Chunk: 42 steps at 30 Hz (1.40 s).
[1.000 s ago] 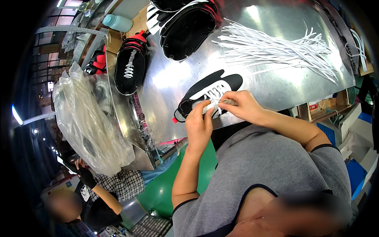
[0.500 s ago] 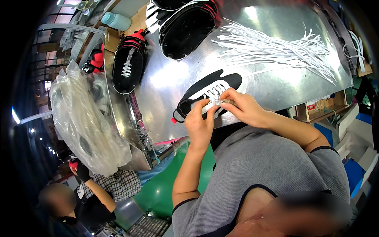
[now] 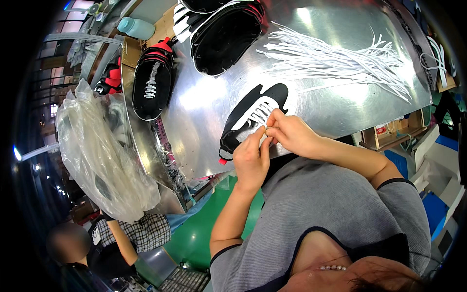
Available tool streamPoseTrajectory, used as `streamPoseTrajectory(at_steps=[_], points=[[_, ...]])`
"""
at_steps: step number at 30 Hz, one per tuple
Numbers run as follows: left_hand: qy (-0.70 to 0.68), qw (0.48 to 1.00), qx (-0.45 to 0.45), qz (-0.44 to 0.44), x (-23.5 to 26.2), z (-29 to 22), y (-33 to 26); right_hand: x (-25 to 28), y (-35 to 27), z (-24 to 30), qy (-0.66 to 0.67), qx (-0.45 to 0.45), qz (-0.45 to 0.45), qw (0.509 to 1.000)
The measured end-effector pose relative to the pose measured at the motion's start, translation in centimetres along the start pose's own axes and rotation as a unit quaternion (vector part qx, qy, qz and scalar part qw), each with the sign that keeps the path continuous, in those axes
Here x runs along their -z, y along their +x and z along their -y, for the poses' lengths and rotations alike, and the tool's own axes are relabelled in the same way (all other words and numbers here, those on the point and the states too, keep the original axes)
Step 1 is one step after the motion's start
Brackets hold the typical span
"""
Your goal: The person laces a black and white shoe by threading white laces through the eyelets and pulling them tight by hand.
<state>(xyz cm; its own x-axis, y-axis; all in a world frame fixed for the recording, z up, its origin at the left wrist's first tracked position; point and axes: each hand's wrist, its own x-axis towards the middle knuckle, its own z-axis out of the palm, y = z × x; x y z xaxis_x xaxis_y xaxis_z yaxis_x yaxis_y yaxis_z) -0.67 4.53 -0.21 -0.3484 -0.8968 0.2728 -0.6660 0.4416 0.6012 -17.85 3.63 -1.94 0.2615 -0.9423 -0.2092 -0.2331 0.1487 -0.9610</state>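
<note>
A black and white shoe upper (image 3: 242,110) lies on the metal tabletop, with its red tab at the near left. White lace (image 3: 261,113) is threaded zigzag through its eyelets. My left hand (image 3: 251,156) is closed in a pinch at the near side of the upper, thumb and forefinger on the lace end. My right hand (image 3: 292,133) meets it there, fingertips pinched on the lace as well. The fingers hide the bit of lace between them.
A loose bundle of white laces (image 3: 340,61) lies at the far right of the metal table (image 3: 204,141). Stacked black uppers (image 3: 226,41) and a laced upper (image 3: 152,87) sit at the far left. A plastic bag (image 3: 104,155) hangs over the left edge; a person (image 3: 109,248) is beyond it.
The upper has turned a little, its red-tab end shifting nearer to me. Both hands stay pinched together at the lace, moved slightly. The other person's hand has dropped behind the bag.
</note>
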Motion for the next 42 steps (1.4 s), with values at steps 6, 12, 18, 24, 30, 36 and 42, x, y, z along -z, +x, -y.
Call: streamPoseTrajectory(at_steps=[6, 12, 18, 24, 30, 36, 42], points=[[0.016, 0.998, 0.058, 0.021, 0.6, -0.8, 0.5, 5.1, -0.3, 1.5, -0.121, -0.009, 0.111, 0.986], [0.052, 0.988, 0.08, 0.126, 1.2, -0.8, 0.8, 4.5, 1.9, -1.8, -0.181, 0.217, -0.172, 0.944], [0.053, 0.998, -0.041, -0.007, 1.8, 1.0, -2.4, 3.9, 2.1, -3.8, -0.066, 0.201, -0.197, 0.957], [-0.261, 0.923, 0.208, -0.192, -1.0, -0.9, -9.5, 5.1, 1.9, -4.7, 0.19, 0.092, -0.189, 0.959], [-0.893, 0.402, 0.2, -0.025, -2.0, 2.9, -5.9, 4.6, 3.9, -3.9, 0.215, 0.095, -0.047, 0.971], [-0.546, 0.796, 0.118, -0.235, 6.0, 3.6, 1.7, 8.3, 2.3, -2.9, 0.123, 0.091, -0.138, 0.978], [0.242, 0.958, 0.074, -0.133, 13.8, 9.6, 7.5, 9.7, 0.2, -3.0, -0.254, 0.212, -0.17, 0.928]])
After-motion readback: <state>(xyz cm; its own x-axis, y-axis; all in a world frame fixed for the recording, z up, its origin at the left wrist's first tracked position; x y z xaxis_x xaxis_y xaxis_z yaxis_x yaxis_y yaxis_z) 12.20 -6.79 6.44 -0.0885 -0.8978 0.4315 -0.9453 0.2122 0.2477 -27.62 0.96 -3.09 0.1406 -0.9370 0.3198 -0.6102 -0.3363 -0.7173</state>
